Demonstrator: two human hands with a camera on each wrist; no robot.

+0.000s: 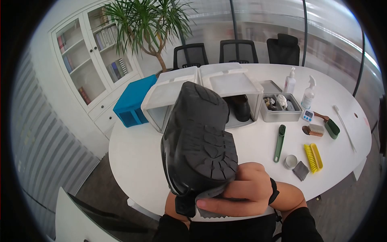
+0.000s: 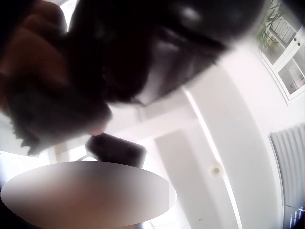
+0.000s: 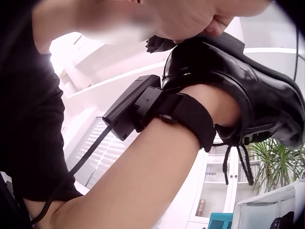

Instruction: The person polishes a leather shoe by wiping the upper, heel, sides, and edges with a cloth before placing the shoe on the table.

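Note:
A black lace-up leather shoe (image 1: 197, 133) is held up over the near table edge, its treaded sole facing the head camera. My left wrist (image 3: 221, 107) enters the shoe's opening, and the left hand inside is hidden. My right hand (image 1: 246, 189) is at the heel, with a grey zigzag-edged cloth (image 1: 213, 213) pinched between its fingers. In the right wrist view the cloth (image 3: 159, 44) shows beside the glossy heel, and laces (image 3: 237, 162) dangle below the shoe. The left wrist view shows the cloth (image 2: 52, 114) blurred, close to the dark shoe (image 2: 143, 57).
Behind the shoe stand two clear shoe boxes (image 1: 169, 86), one holding another black shoe (image 1: 242, 108), and a blue box (image 1: 135, 99). At right lie a divided tin (image 1: 282, 115), green brush (image 1: 279, 143), yellow brush (image 1: 313, 158), round tin (image 1: 290, 162), second grey cloth (image 1: 300, 171) and spray bottle (image 1: 308, 94).

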